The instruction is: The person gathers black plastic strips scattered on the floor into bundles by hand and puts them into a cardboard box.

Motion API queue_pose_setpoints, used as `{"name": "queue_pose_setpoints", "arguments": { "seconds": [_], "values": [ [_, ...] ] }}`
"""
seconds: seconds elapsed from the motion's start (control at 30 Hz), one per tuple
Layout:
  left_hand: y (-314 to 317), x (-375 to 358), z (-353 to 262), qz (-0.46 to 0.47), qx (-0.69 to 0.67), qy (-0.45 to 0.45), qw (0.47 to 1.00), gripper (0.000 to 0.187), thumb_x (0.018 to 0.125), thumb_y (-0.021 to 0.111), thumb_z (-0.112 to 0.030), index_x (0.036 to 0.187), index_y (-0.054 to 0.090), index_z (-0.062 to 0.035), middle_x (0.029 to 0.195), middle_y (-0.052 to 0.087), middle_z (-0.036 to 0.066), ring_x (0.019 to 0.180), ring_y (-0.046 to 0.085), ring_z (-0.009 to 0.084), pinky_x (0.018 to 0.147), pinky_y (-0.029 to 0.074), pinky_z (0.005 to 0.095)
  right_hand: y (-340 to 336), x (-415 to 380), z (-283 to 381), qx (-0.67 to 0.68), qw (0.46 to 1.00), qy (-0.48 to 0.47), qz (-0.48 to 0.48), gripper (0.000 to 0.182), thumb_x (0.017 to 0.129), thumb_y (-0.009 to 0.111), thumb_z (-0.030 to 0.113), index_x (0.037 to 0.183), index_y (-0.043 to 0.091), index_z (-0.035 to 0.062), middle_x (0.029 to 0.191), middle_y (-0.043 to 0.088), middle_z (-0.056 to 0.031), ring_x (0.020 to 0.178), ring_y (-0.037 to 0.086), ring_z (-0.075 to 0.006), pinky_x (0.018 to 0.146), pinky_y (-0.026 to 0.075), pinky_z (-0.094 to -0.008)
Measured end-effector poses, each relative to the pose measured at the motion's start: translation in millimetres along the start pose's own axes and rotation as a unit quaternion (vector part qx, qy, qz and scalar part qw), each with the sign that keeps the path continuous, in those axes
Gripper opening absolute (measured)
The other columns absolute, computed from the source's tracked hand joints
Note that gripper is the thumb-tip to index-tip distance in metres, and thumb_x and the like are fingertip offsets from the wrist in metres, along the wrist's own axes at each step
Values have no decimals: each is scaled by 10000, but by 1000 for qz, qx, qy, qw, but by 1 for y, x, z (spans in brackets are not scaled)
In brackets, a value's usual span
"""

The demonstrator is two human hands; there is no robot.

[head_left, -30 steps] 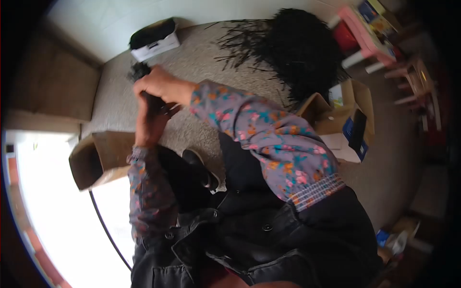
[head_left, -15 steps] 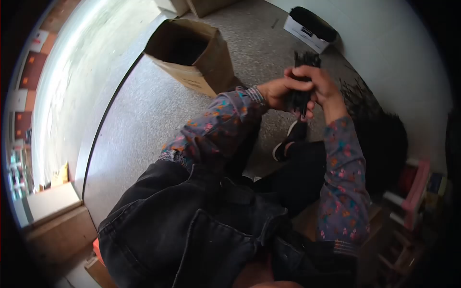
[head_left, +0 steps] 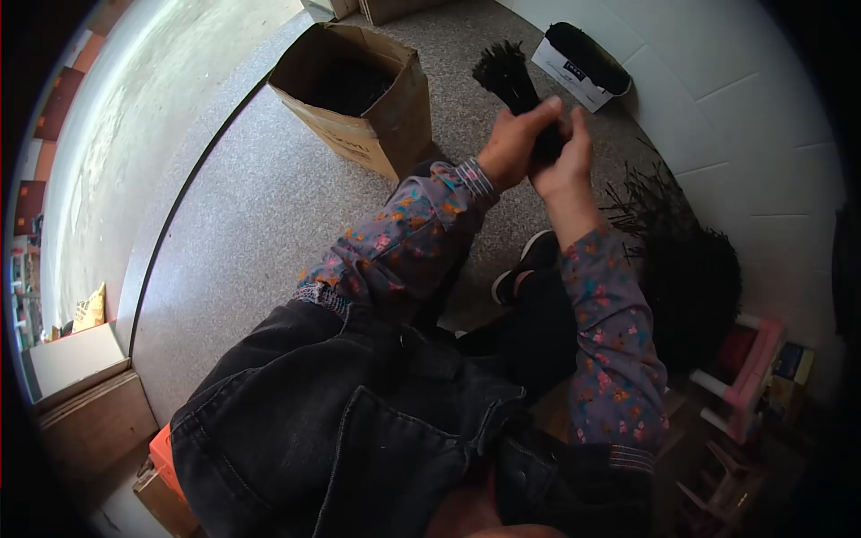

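Note:
A bundle of thin black strips [head_left: 508, 79] tilts up and to the left, its loose ends fanned out at the top. My left hand [head_left: 513, 148] is closed round the bundle with the thumb across it. On the other side, my right hand [head_left: 569, 161] cups the lower part of the same bundle, its fingers partly hidden. What exactly the strips are cannot be made out. Left of the hands stands an open cardboard box [head_left: 404, 112], dark inside. Beyond them, a small white box [head_left: 572, 79] holds a rounded black mass [head_left: 587, 54].
A tangled heap of black strips [head_left: 650, 202] lies by the white tiled wall [head_left: 762, 134] on the right. Below it are a pink and white frame [head_left: 749, 381] and a small wooden rack [head_left: 717, 484]. My shoe [head_left: 529, 260] rests on the speckled floor [head_left: 233, 251].
Both hands have shifted slightly left with the bundle. The bundle has gone from nearly upright to leaning left, with more of its fanned end showing. The right hand's grip has moved lower.

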State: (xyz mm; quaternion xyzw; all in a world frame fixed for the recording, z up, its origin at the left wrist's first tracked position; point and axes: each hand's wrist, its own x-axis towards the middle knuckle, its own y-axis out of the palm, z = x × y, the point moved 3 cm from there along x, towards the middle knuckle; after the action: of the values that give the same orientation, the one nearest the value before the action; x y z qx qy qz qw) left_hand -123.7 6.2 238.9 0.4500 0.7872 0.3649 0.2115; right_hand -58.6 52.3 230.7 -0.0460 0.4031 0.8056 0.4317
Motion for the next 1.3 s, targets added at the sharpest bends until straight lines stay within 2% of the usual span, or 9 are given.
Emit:
{"name": "queue_pose_setpoints", "arguments": {
  "seconds": [0.07, 0.23, 0.33, 0.47, 0.57, 0.63, 0.77, 1.03, 1.3],
  "values": [
    [4, -14, 10, -22, 169, 49, 984, 250, 896, 533, -256, 841, 583, -18, 752, 612, 75, 714, 609, 205, 663, 502, 326, 4, -1, -5, 34, 999, -5, 18, 612, 857, 459, 544, 1159, 451, 11, 1104, 510, -123, 1053, 472, -251, 879, 401, -416],
    [-1, -14, -2, -30, 165, 108, 980, 236, 865, 571, -222, 801, 605, 3, 765, 634, 101, 676, 613, 199, 629, 503, 304, -1, 4, 4, -13, 999, 26, 26, 651, 874, 385, 563, 1162, 446, -17, 1096, 513, -159, 981, 507, -275, 839, 421, -388],
    [-17, -13, -52, -22, 121, -2, 992, 227, 834, 609, -204, 751, 601, 7, 689, 623, 94, 599, 606, 181, 583, 502, 300, -5, -1, 13, -36, 997, 61, 1, 606, 881, 405, 531, 1132, 454, -18, 1084, 516, -159, 993, 507, -275, 853, 416, -401],
    [-90, -7, -163, -111, 416, -51, 901, 215, 820, 608, -172, 689, 579, -5, 579, 549, 53, 450, 559, 168, 394, 446, 271, -2, -18, 42, -9, 1000, 11, 11, 465, 883, 488, 436, 1086, 490, 18, 1071, 526, -132, 1042, 497, -255, 887, 407, -416],
    [-164, 3, -231, -224, 737, -176, 612, 249, 829, 568, -240, 815, 639, -1, 684, 633, 107, 594, 644, 217, 503, 518, 315, -8, -28, 49, -31, 998, 5, 51, 409, 893, 492, 396, 1066, 494, 25, 1054, 532, -116, 1009, 516, -231, 862, 417, -395],
    [-169, 5, -248, -179, 932, -136, 286, 284, 851, 478, -248, 913, 665, -43, 897, 670, 113, 818, 660, 238, 697, 526, 355, -9, -32, 50, -32, 998, 5, 62, 397, 896, 489, 390, 1060, 500, 29, 1040, 536, -106, 998, 520, -225, 849, 422, -388],
    [-200, 28, -238, -146, 944, -210, 210, 321, 854, 428, -233, 1010, 655, -68, 1085, 624, 120, 1012, 603, 247, 848, 474, 374, -10, -35, 56, -43, 995, 1, 85, 359, 904, 480, 371, 1038, 515, 41, 992, 552, -76, 961, 532, -207, 814, 436, -370],
    [-301, 54, -231, -256, 904, -229, 256, 278, 820, 482, -218, 964, 674, -78, 1061, 629, 140, 1026, 591, 286, 836, 482, 395, 2, -59, 69, -14, 994, 0, 107, 288, 926, 446, 333, 957, 535, 61, 798, 520, -30, 767, 499, -159, 669, 422, -314],
    [-369, 72, -221, -88, 893, -380, 225, 240, 744, 632, -247, 953, 691, -144, 993, 653, 117, 957, 628, 230, 801, 500, 371, 8, -73, 76, -3, 989, 13, 150, 275, 947, 407, 308, 858, 521, 74, 665, 428, -10, 611, 402, -124, 556, 354, -277]
  ]
}}
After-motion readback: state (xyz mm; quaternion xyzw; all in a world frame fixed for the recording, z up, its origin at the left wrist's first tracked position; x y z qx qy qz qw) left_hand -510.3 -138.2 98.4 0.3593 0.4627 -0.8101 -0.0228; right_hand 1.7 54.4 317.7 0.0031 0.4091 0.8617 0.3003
